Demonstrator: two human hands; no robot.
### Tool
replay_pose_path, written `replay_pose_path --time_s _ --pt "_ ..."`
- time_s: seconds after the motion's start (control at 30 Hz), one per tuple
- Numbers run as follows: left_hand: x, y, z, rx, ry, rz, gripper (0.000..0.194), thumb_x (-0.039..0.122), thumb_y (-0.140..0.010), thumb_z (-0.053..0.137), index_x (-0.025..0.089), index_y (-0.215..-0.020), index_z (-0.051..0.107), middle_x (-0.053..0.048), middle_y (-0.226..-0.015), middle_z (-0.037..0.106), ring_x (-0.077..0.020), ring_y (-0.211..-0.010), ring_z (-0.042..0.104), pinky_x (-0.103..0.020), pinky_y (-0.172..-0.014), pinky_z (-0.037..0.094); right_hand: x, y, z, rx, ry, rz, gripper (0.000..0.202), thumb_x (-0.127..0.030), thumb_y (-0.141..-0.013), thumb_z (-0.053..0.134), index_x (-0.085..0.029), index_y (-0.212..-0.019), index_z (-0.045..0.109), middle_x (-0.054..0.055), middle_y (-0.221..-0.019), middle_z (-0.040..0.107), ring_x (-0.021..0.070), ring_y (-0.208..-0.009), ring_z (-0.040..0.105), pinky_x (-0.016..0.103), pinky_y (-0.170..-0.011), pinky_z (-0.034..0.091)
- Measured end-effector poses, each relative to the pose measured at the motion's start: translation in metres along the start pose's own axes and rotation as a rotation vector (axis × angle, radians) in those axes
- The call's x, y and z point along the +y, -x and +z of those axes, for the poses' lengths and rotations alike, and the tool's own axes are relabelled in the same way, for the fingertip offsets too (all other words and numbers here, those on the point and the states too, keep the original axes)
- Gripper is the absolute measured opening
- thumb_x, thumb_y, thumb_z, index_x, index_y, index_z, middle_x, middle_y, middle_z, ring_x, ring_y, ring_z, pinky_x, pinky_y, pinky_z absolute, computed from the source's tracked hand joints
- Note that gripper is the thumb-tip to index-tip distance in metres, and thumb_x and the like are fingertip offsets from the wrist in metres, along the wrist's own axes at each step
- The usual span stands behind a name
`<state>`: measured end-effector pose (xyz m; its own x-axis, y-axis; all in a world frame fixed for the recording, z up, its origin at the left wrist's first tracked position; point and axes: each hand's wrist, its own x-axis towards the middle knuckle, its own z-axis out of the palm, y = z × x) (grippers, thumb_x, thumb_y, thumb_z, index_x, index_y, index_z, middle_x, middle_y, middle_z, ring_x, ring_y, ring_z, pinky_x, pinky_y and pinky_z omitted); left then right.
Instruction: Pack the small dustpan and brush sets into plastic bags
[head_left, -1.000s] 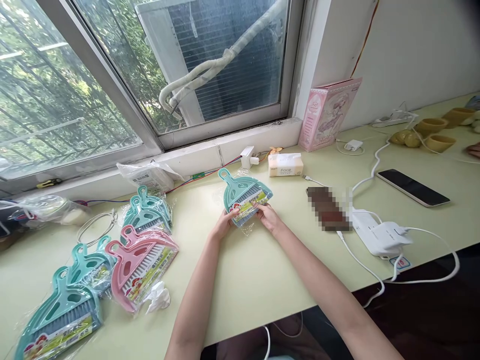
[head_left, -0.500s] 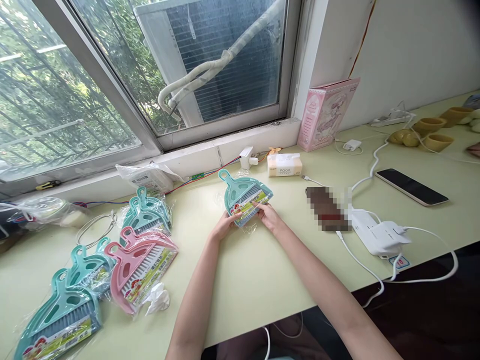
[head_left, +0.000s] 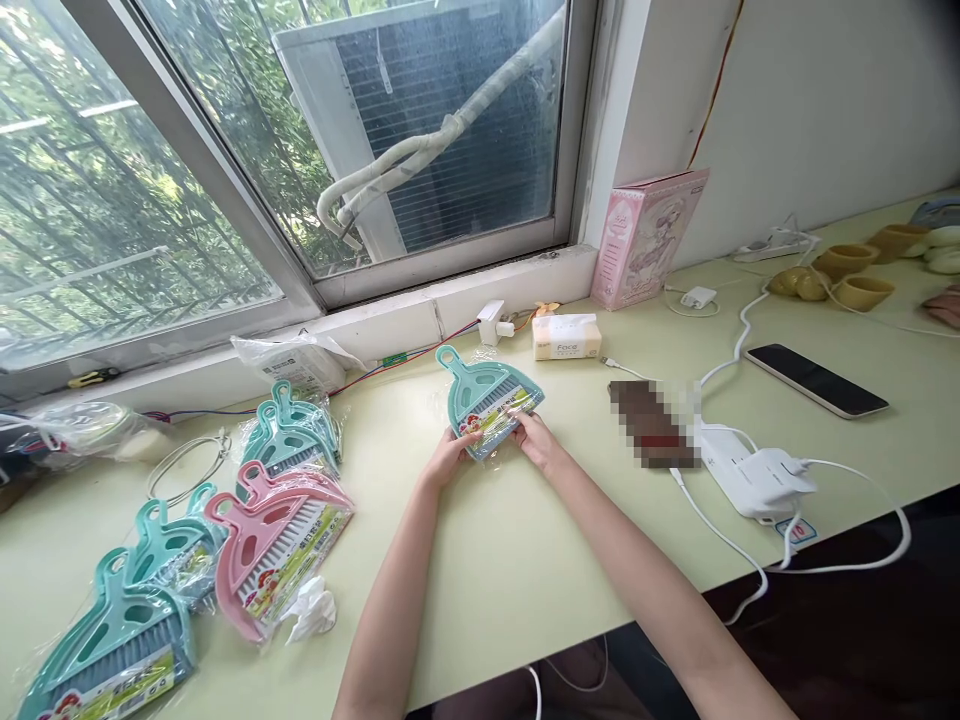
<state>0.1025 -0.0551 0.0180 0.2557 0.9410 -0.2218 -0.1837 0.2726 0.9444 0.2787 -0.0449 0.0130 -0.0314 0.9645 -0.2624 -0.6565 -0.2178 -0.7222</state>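
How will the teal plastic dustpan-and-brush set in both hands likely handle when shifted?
The teal plastic dustpan-and-brush set is probably stiff, given its moulded shape. Its glossy clear plastic film may slip. Flattish, it probably won't roll.

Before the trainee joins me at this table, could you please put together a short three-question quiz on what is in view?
1. Multiple choice: what do the left hand and right hand hold between them?
A) a phone
B) a plastic-wrapped blue-green dustpan set
C) a charging cable

2. True or false: in the camera view, the tissue pack lies to the left of the tall pink box.

3. Fill in the blank: the crumpled white tissue lies beside another dustpan set, whose colour is ____.

Key: 1. B; 2. True; 3. pink.
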Motion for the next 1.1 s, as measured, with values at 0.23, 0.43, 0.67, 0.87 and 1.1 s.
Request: replay_pose_path --time_s 0.23,0.43,0.67,0.87,1.1 --pt "0.0 0.001 0.0 0.013 -0.008 -0.011 0.053 0.029 -0.069 0.081 0.015 -0.114 0.058 -0.014 -0.115 0.068 -0.0255 -0.091 0.069 -0.034 -0.069 0.059 -0.001 -0.001 0.002 0.031 -0.042 0.045 0.016 -0.029 -0.081 0.068 -0.02 -0.093 0.065 0.003 -0.089 0.075 0.0155 -0.078 0.071 0.026 -0.069 0.061" --pt "0.002 0.003 -0.001 -0.052 -0.02 -0.007 0.054 0.033 -0.071 0.081 0.017 -0.117 0.058 -0.014 -0.12 0.066 -0.0266 -0.097 0.068 -0.035 -0.073 0.059 -0.005 0.002 0.006 0.083 -0.112 0.081 0.013 -0.031 -0.088 0.061 -0.02 -0.095 0.065 0.003 -0.088 0.076 0.0147 -0.074 0.071 0.025 -0.064 0.06" --pt "0.006 0.006 0.003 -0.035 -0.023 -0.02 0.054 0.031 -0.071 0.08 0.014 -0.116 0.055 -0.016 -0.119 0.066 -0.0277 -0.095 0.069 -0.036 -0.073 0.06 -0.012 0.006 0.012 0.143 -0.12 0.124 0.013 -0.031 -0.091 0.059 -0.019 -0.091 0.064 0.002 -0.081 0.075 0.0125 -0.066 0.069 0.022 -0.057 0.058" --pt "0.005 0.005 0.003 -0.01 -0.024 -0.024 0.054 0.031 -0.071 0.08 0.013 -0.116 0.056 -0.016 -0.115 0.068 -0.0273 -0.093 0.07 -0.035 -0.072 0.06 -0.018 0.01 0.016 0.161 -0.152 0.154 0.013 -0.025 -0.094 0.054 -0.017 -0.091 0.064 0.002 -0.076 0.075 0.0122 -0.064 0.069 0.021 -0.055 0.058" --pt "0.005 0.006 0.003 -0.046 -0.023 -0.008 0.059 0.032 -0.07 0.081 0.013 -0.118 0.054 -0.018 -0.118 0.067 -0.0286 -0.091 0.071 -0.033 -0.068 0.059 -0.018 0.01 0.016 0.149 -0.13 0.156 0.011 -0.022 -0.094 0.055 -0.016 -0.091 0.064 0.002 -0.076 0.075 0.0122 -0.064 0.07 0.021 -0.055 0.059"
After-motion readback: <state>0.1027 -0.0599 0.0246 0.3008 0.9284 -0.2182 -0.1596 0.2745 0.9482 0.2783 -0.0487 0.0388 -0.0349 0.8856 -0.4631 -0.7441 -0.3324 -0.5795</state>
